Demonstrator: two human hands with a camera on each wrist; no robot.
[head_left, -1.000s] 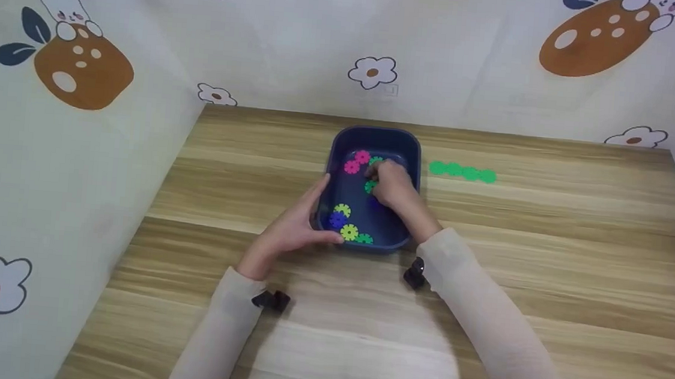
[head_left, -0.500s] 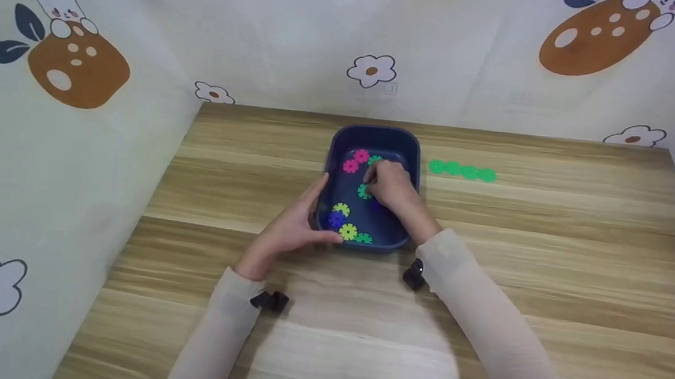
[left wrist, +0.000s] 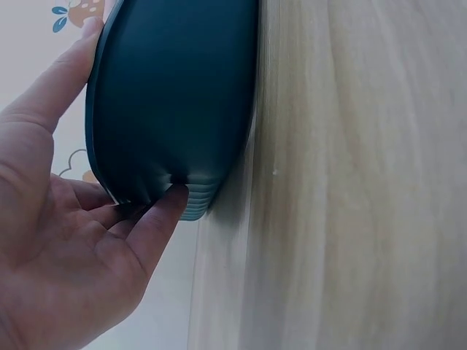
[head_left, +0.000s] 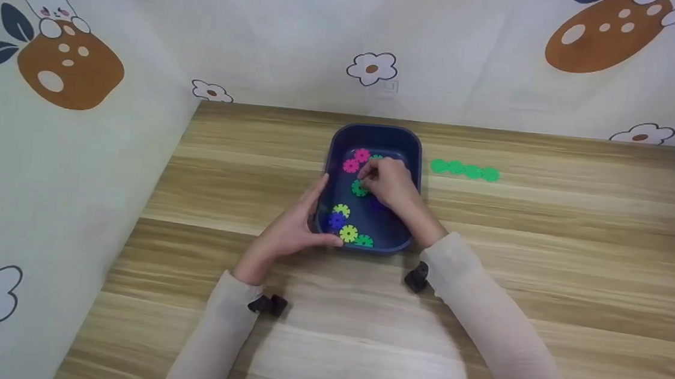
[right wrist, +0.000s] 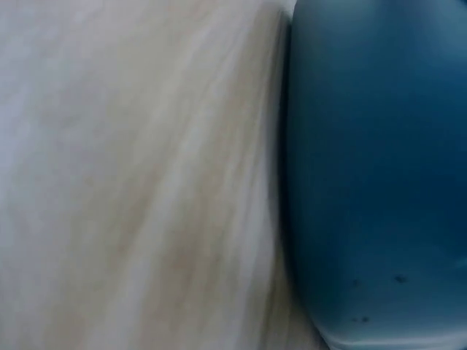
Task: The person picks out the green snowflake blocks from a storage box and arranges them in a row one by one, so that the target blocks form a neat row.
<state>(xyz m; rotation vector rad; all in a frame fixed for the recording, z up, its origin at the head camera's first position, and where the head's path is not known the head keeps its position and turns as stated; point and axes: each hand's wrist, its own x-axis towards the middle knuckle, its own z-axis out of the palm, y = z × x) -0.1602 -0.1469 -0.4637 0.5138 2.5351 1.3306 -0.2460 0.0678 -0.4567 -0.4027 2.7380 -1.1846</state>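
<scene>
In the head view a dark blue plastic bin (head_left: 369,249) stands on the wooden table. My left hand (head_left: 289,227) holds its near left corner, thumb along the front rim and fingers against the left side; the left wrist view shows those fingers bent against the bin's outer wall (left wrist: 168,95). My right hand (head_left: 390,181) reaches inside, thumb and fingers pinching a green notched interlocking disc (head_left: 359,188). Pink discs (head_left: 356,160) lie beyond it, with another green disc partly hidden by the hand. Yellow discs (head_left: 348,234), a blue disc (head_left: 337,220) and a green disc (head_left: 363,240) lie at the near end.
A row of joined green discs (head_left: 465,170) lies on the table (head_left: 551,230) right of the bin. Patterned walls (head_left: 289,41) border the table at the back and sides. The right wrist view shows only tabletop and the bin's outer wall (right wrist: 379,175).
The right hand's fingertips and the green disc at them have shifted slightly left inside the bin. The left hand stays at the corner. The head view has shifted slightly.
</scene>
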